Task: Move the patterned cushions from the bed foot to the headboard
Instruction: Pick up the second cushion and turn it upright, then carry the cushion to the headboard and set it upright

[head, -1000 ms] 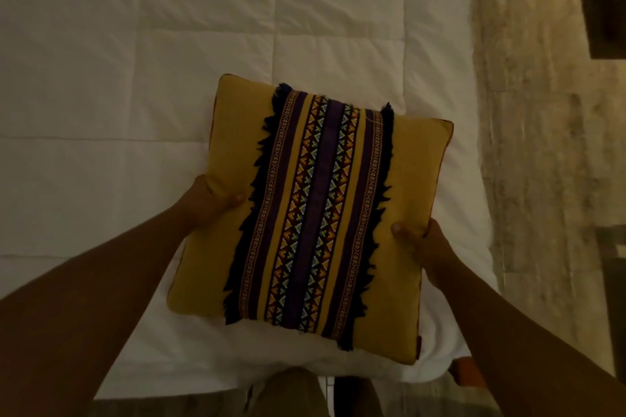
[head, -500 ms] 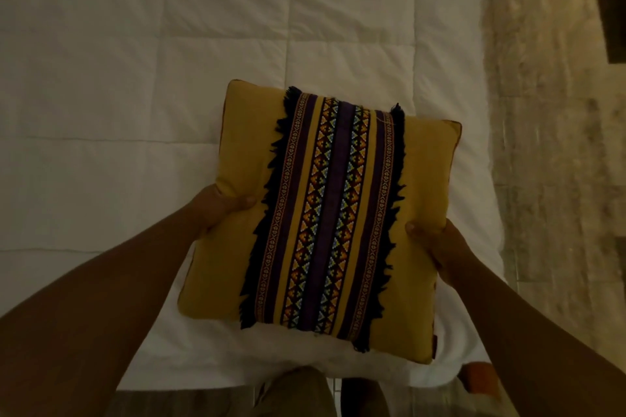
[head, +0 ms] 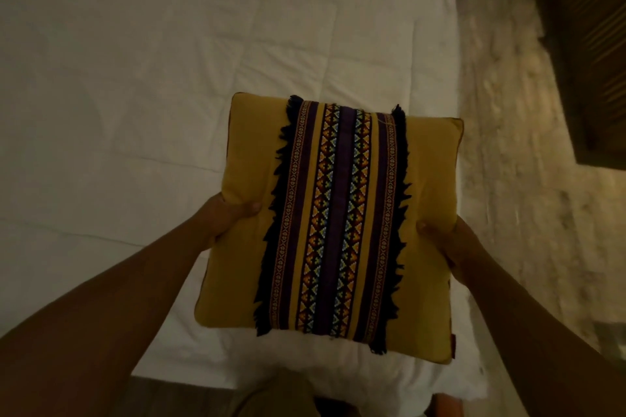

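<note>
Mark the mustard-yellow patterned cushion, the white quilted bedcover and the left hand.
Mustard-yellow patterned cushion (head: 333, 223): head view, purple centre stripe.
White quilted bedcover (head: 142, 85): head view, bare quilted panel.
Left hand (head: 225, 215): head view, back of hand at cushion's edge.

A bedroom is showing here: a bed (head: 169, 78) under a white quilted duvet (head: 101, 162) is filling most of the view, a pale mottled floor (head: 508, 145) is running along its right, and dark wooden furniture (head: 589, 44) is standing far right.
</note>
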